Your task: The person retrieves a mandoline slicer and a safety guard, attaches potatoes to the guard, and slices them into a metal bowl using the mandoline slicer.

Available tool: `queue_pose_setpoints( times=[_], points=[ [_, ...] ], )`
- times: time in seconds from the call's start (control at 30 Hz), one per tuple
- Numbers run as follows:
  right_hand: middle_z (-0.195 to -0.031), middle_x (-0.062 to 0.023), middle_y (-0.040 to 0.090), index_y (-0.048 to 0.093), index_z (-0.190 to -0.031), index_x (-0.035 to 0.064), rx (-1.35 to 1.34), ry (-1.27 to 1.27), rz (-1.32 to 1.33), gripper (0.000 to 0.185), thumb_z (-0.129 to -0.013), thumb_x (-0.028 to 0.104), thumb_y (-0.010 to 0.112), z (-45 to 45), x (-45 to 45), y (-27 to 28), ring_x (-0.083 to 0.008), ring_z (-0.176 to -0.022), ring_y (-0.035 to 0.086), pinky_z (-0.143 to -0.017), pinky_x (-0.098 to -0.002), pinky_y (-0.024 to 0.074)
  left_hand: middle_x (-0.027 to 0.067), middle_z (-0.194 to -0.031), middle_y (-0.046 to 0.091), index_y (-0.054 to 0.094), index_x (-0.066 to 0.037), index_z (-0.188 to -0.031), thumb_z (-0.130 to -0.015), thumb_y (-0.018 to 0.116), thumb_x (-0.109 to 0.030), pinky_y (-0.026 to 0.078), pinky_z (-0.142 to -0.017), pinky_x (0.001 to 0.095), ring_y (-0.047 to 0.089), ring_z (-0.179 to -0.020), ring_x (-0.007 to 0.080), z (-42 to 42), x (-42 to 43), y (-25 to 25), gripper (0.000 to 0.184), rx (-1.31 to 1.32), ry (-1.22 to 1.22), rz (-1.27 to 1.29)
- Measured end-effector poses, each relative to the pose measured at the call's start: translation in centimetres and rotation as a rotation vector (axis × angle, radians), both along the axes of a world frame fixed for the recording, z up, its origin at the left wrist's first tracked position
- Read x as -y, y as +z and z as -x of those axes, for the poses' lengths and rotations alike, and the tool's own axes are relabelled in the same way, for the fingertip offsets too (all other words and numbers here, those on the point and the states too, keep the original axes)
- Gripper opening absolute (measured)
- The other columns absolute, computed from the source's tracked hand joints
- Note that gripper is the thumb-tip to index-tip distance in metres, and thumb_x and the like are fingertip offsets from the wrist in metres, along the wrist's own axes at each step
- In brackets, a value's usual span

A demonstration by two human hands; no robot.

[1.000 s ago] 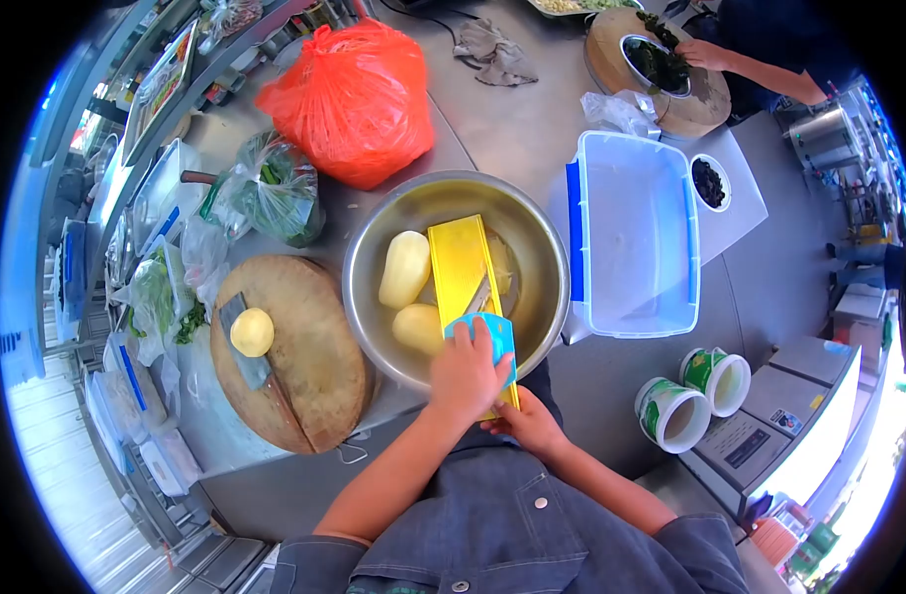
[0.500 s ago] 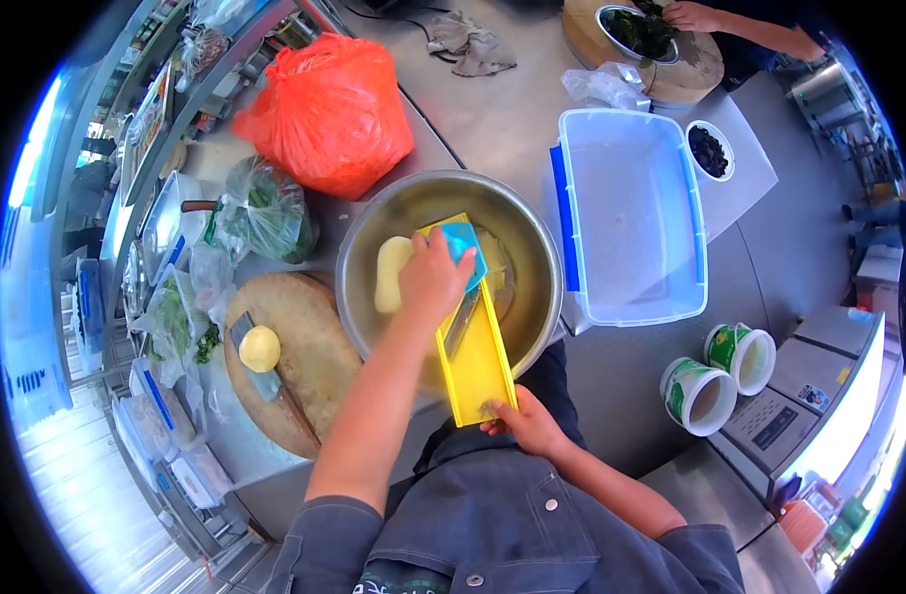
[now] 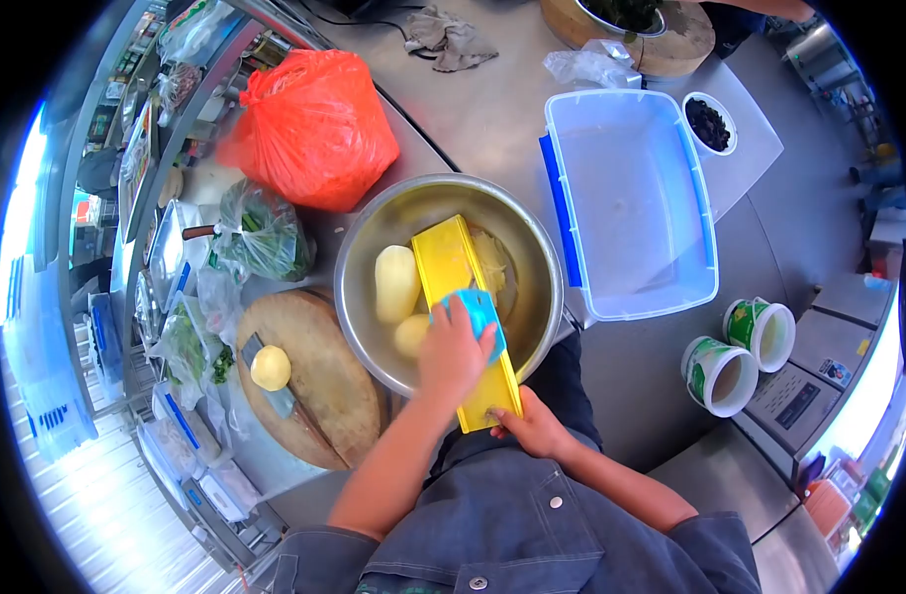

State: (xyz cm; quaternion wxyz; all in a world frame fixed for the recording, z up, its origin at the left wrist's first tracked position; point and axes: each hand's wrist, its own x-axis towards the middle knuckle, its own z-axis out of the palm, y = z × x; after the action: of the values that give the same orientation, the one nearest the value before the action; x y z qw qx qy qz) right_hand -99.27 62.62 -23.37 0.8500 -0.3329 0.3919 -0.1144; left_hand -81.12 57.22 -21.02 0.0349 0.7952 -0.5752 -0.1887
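A yellow mandoline slicer [image 3: 445, 259] slants across a steel bowl [image 3: 346, 297], its far end inside. My left hand [image 3: 448, 358] is closed over a turquoise hand guard [image 3: 480, 312], partway down the slicer; whatever lies under the guard is hidden. My right hand [image 3: 537, 428] grips the slicer's near end, thumb on top. Inside the bowl, left of the slicer, are a long peeled potato [image 3: 397, 282] and a rounder one [image 3: 410, 337]. Thin pale slices [image 3: 492, 259] lie on the slicer's right. Another peeled potato [image 3: 271, 367] rests on a knife [image 3: 285, 401].
Under the knife is a round wooden board [image 3: 319, 337]. Bags of greens [image 3: 260, 233] and a red plastic bag [image 3: 319, 129] stand left. A clear plastic tub [image 3: 636, 208] sits right of the bowl, with two white buckets [image 3: 720, 381] further out. Another person's arm [image 3: 769, 8] shows at the top.
My left hand has slid the turquoise guard down the slicer toward me, uncovering its far end and the rounder potato. My right hand keeps its grip. The view has shifted slightly.
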Motion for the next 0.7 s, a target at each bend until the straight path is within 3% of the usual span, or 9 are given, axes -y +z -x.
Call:
queue_pose_setpoints(
  times=[0.13, 0.27, 0.37, 0.43, 0.5, 0.7],
  points=[
    [-0.103, -0.0121, 0.062, 0.043, -0.116, -0.0017, -0.011, -0.020, -0.004, 0.023, -0.103, 0.014, 0.053, 0.2, -0.5, 0.2, -0.0160, -0.083, 0.066, -0.075, -0.0302, 0.0560, 0.0259, -0.118, 0.051, 0.042, 0.002, -0.132, -0.094, 0.061, -0.043, 0.054, -0.074, 0.0528, 0.064, -0.090, 0.0454, -3.9, 6.4, -2.8, 0.062, 0.024, 0.027, 0.002],
    [-0.103, -0.0121, 0.062, 0.043, -0.115, -0.0016, 0.001, -0.009, -0.022, 0.021, -0.103, 0.013, 0.052, 0.2, -0.4, 0.2, -0.0160, -0.082, 0.066, -0.074, -0.0302, 0.0560, 0.0253, -0.118, 0.052, 0.042, 0.000, -0.133, -0.095, 0.059, -0.045, 0.054, -0.074, 0.0533, 0.064, -0.093, 0.0449, -6.2, 7.5, -1.4, 0.061, 0.008, 0.078, 0.102],
    [-0.100, -0.0122, 0.063, 0.044, -0.114, -0.0025, 0.022, -0.036, -0.014, 0.022, -0.102, 0.013, 0.054, 0.1, -0.5, -0.3, -0.0161, -0.081, 0.067, -0.073, -0.0302, 0.0560, 0.0252, -0.115, 0.053, 0.041, 0.002, -0.137, -0.093, 0.063, -0.045, 0.053, -0.077, 0.0512, 0.063, -0.095, 0.0443, -3.6, 3.7, 3.6, 0.068, -0.043, 0.076, 0.035],
    [-0.098, -0.0125, 0.064, 0.044, -0.113, -0.0033, 0.036, -0.051, -0.009, 0.023, -0.102, 0.013, 0.055, 0.0, -0.5, -0.5, -0.0161, -0.080, 0.067, -0.072, -0.0301, 0.0560, 0.0254, -0.116, 0.053, 0.040, 0.002, -0.139, -0.092, 0.063, -0.045, 0.053, -0.076, 0.0513, 0.063, -0.094, 0.0440, -1.6, -0.5, 3.8, 0.070, -0.053, -0.040, 0.077],
    [-0.098, -0.0123, 0.064, 0.044, -0.112, -0.0033, 0.017, -0.019, 0.003, 0.023, -0.101, 0.013, 0.056, -0.3, -0.4, -0.8, -0.0161, -0.080, 0.067, -0.071, -0.0301, 0.0560, 0.0248, -0.114, 0.054, 0.040, 0.003, -0.139, -0.092, 0.065, -0.043, 0.053, -0.074, 0.0512, 0.063, -0.092, 0.0435, 0.4, -3.0, 4.3, 0.071, -0.069, -0.043, -0.048],
    [-0.099, -0.0124, 0.063, 0.044, -0.114, -0.0030, -0.004, -0.001, -0.007, 0.024, -0.101, 0.013, 0.057, -0.2, -0.4, -0.6, -0.0164, -0.080, 0.068, -0.070, -0.0301, 0.0562, 0.0244, -0.115, 0.052, 0.039, 0.005, -0.135, -0.091, 0.065, -0.044, 0.056, -0.067, 0.0482, 0.066, -0.087, 0.0414, 0.7, -1.4, 0.7, 0.071, 0.038, -0.066, -0.030]
  ],
)
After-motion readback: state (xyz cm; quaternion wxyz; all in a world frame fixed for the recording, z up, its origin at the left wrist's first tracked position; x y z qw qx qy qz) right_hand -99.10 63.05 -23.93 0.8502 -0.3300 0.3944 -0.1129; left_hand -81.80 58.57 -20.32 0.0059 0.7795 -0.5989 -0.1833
